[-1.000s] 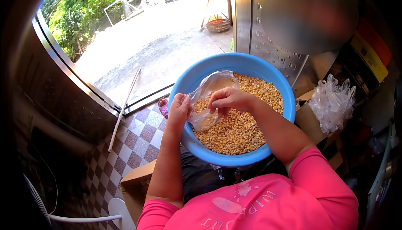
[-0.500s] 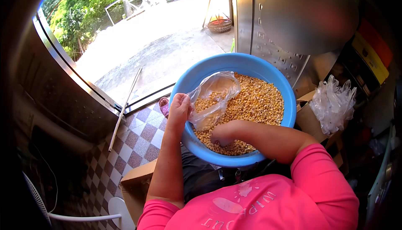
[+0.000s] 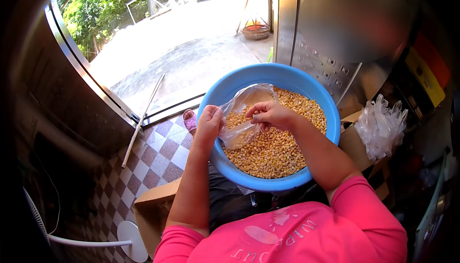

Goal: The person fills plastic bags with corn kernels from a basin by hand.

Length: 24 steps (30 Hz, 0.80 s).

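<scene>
A wide blue basin point(image 3: 331, 119) holds a deep bed of yellow corn kernels point(image 3: 280, 150). My left hand point(image 3: 211, 120) pinches the rim of a clear plastic bag point(image 3: 239, 134) at the basin's left side. The bag lies open on the corn, with kernels showing inside it. Over the bag's mouth, my right hand point(image 3: 270, 114) has its fingers curled downward and drawn together. Whether kernels or the bag's edge sit between those fingers is hidden.
Crumpled plastic bags point(image 3: 382, 126) lie on a cardboard box to the right. Another cardboard box point(image 3: 158, 197) stands at lower left, near a white round base point(image 3: 133, 244). A pale stick point(image 3: 143, 121) leans across the doorway, beside a pink-shod foot point(image 3: 189, 120).
My right hand has risen out of the corn at the front of the basin and moved up over the bag's mouth. My left hand keeps hold of the bag.
</scene>
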Tool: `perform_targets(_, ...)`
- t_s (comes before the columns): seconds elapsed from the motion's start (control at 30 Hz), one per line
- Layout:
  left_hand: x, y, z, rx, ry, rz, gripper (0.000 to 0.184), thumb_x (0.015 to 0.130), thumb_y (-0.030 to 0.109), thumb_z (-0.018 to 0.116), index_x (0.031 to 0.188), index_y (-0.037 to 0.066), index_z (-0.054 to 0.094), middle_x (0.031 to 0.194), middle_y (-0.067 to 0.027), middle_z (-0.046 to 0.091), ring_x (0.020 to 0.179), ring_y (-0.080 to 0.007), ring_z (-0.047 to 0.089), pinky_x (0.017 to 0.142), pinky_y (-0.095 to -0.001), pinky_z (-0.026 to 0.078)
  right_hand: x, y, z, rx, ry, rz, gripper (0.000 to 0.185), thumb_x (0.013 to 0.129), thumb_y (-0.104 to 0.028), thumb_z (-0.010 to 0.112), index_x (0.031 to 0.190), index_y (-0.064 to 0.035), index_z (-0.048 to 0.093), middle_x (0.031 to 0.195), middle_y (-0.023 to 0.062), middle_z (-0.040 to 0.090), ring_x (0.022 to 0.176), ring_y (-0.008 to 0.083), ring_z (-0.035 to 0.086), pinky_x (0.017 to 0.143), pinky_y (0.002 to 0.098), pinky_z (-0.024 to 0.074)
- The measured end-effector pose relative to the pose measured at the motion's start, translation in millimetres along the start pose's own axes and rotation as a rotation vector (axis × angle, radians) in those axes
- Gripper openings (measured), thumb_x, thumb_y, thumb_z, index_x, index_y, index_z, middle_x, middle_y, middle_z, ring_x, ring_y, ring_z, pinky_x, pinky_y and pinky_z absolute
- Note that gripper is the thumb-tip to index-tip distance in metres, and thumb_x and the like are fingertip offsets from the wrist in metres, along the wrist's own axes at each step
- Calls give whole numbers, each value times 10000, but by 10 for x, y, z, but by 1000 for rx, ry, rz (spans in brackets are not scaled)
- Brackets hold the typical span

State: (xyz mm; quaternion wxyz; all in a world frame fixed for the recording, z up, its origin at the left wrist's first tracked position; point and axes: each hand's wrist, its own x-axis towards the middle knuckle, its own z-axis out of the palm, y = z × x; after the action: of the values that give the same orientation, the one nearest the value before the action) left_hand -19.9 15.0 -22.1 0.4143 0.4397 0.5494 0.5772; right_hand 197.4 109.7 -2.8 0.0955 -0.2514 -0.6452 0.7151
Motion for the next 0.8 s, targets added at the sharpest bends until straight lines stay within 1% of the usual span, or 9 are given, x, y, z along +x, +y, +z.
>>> perform_targets(0.03,1,-1,4,-2,2,1,134,928,207,512,932,74,490,678,16,482,537,-38,440,442,-175,316,45,41,-18,136,120,-36,242,862,-73,571,1096,-10,560,854,56,605,633,97,568,535,237,493)
perform_targets(0.07,1,-1,10,-24,-4,11,131,929,203,510,933,74,490,679,16,484,539,-38,442,445,-172,319,87,70,-37,187,163,-22,308,878,-58,551,1177,-10,501,1006,76,579,782,127,595,663,247,523)
perform_targets(0.1,1,-1,15,-47,-9,21,128,931,199,508,934,73,489,680,16,485,541,-37,443,447,-170,321,121,103,-44,185,162,-21,308,878,-58,551,1177,-10,501,1006,76,579,782,127,595,663,247,523)
perform_targets(0.17,-13,26,25,-39,-4,11,126,931,196,507,934,71,489,681,15,487,541,-37,444,450,-167,324,156,140,-21,310,156,-117,412,876,-57,554,1270,-16,437,1135,88,532,949,160,579,815,282,504)
perform_targets(0.37,-20,48,14,-26,-20,-1,131,931,194,508,934,65,488,684,14,490,545,-40,446,457,-167,326,103,49,97,253,109,-240,535,867,-74,574,1357,-36,361,1260,82,465,1096,172,513,944,326,439)
perform_targets(0.5,-7,31,18,-10,-10,5,134,929,194,511,932,62,489,680,12,493,539,-43,439,454,-171,320,103,61,27,111,119,-289,472,866,-81,574,1311,-35,422,1252,83,484,1085,166,522,911,305,460)
perform_targets(0.6,-2,19,25,-19,7,5,134,930,193,512,933,61,489,687,9,495,539,-46,438,454,-173,320,-42,-108,13,120,84,-184,357,875,-108,568,1218,-25,509,1151,98,565,955,157,590,788,282,514)
perform_targets(0.7,7,3,15,1,15,-4,138,929,195,514,934,59,489,700,9,492,550,-47,445,457,-175,324,-92,-150,3,-46,-116,34,287,876,-146,567,1138,-29,560,987,91,628,782,149,629,641,281,538)
perform_targets(0.8,-10,36,0,19,-16,-15,137,927,196,518,934,62,491,712,15,483,567,-51,457,466,-180,341,-84,-71,316,-624,-239,203,286,825,-212,583,1053,-42,615,802,88,640,648,164,629,561,296,526)
